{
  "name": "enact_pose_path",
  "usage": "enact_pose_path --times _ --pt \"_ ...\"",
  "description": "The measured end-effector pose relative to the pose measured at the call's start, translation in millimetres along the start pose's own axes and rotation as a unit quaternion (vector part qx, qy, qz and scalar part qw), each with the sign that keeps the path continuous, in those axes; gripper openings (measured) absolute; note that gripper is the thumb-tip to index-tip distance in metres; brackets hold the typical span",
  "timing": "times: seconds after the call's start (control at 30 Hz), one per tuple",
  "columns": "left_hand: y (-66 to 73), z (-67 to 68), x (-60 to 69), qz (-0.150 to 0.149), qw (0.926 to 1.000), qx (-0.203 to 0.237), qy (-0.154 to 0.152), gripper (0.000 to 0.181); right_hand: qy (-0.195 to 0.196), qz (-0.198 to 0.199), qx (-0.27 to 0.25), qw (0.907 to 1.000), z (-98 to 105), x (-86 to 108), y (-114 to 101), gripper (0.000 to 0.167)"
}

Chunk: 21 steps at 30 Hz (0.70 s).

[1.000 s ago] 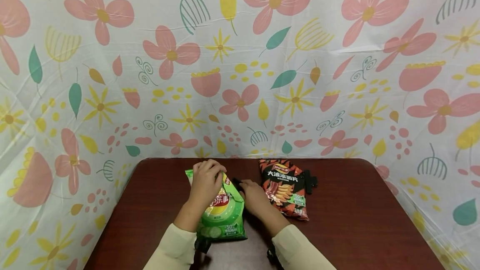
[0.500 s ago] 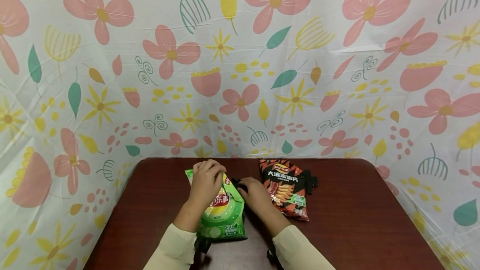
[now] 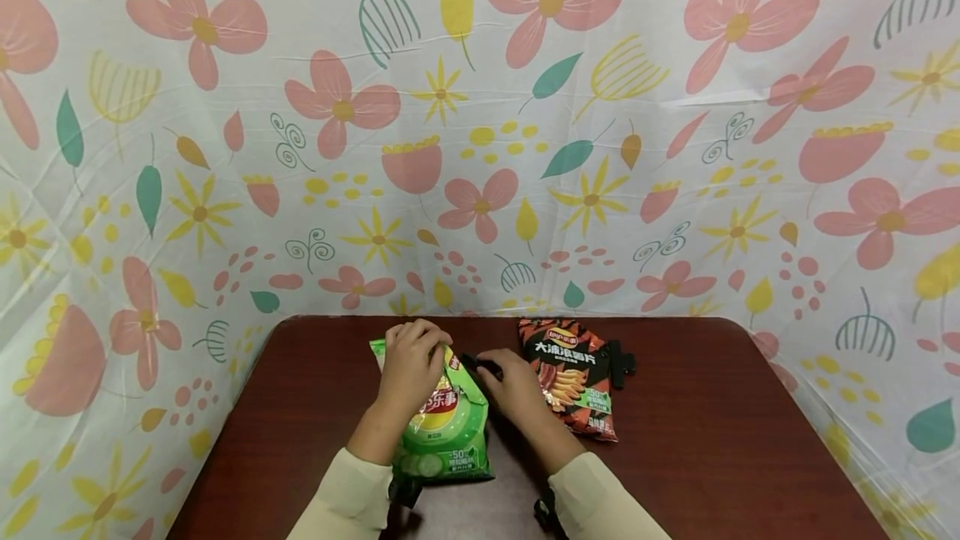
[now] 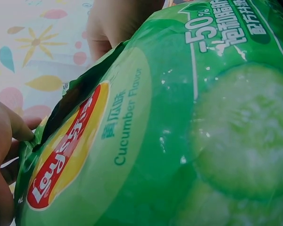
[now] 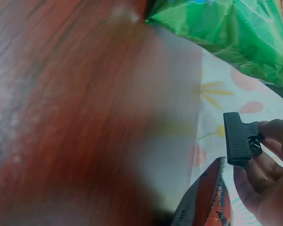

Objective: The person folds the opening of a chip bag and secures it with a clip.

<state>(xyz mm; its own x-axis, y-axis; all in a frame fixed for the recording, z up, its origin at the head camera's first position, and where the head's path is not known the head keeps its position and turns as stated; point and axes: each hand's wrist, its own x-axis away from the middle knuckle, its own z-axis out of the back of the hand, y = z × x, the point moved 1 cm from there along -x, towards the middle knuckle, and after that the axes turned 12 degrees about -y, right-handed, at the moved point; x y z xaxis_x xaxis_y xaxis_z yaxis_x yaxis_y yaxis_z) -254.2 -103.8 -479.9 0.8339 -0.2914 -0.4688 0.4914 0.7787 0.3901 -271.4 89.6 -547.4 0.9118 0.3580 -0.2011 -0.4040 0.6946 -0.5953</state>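
Note:
My left hand holds the top of a green bag of cucumber-flavour potato chips, which lies on the table. In the left wrist view its thumb and fingers pinch the upper edge of the bag, where a dark gap shows beside the logo. Just right of the bag, my right hand pinches a black bag clip between thumb and fingers. The right wrist view shows that clip apart from the green bag.
A red and black chip bag lies right of my right hand, with another black clip at its right edge. Both bags are on the dark red-brown table. A flower-print cloth hangs behind and at both sides.
My right hand has shifted slightly and turned, with more of the black clip showing between its fingers. My left hand and the green bag have stayed put.

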Motion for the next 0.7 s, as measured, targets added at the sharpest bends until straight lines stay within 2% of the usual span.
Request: enact_pose_path --times 0.3,0.5,0.7 --pt "-0.5 0.1 0.4 0.0 1.0 -0.002 0.003 0.02 -0.012 -0.018 -0.067 0.9975 10.7 3.1 -8.1 0.031" --pt "0.4 1.0 0.4 -0.008 0.9998 -0.007 0.016 0.02 -0.009 -0.029 -0.089 0.9956 12.7 5.9 -11.0 0.032" --pt "-0.8 0.6 -0.1 -0.001 0.9999 -0.006 0.013 0.02 -0.013 -0.043 -0.108 0.9932 14.1 7.6 -12.8 0.035"
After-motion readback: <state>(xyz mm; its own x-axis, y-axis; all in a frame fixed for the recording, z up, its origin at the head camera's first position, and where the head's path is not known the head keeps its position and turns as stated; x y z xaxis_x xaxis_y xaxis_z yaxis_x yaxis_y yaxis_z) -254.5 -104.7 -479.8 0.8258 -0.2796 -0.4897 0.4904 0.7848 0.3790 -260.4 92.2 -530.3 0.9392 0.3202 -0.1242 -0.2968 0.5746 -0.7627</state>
